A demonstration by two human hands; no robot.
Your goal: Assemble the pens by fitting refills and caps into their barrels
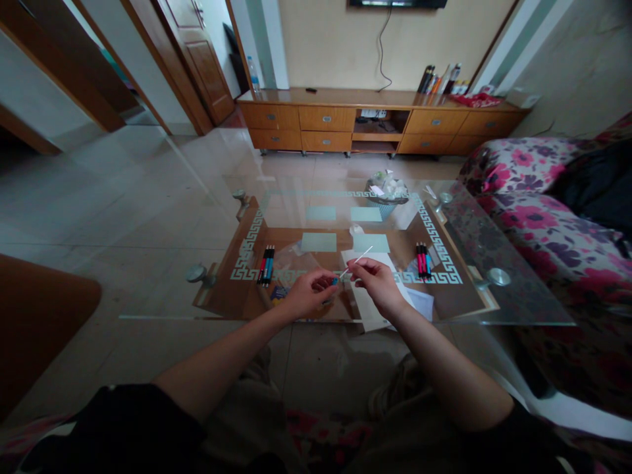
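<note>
Over the near edge of the glass table (286, 315), my two hands are close together. My left hand (312, 291) is closed on a small blue pen part (335, 281), most of it hidden by the fingers. Between thumb and fingertips, my right hand (375, 282) pinches a thin white pen refill (364, 253). The refill slants, its lower end close to the blue part; whether they touch I cannot tell. A row of red, blue and dark pens (265, 265) lies left of my hands, and red and blue pens (423, 261) lie to the right.
White paper or card (368, 308) shows beneath my right hand, apparently on the shelf under the glass. A filled waste basket (388, 205) stands beyond the table. Farther back is a wooden cabinet (326, 120); a flowered sofa (533, 164) is at right.
</note>
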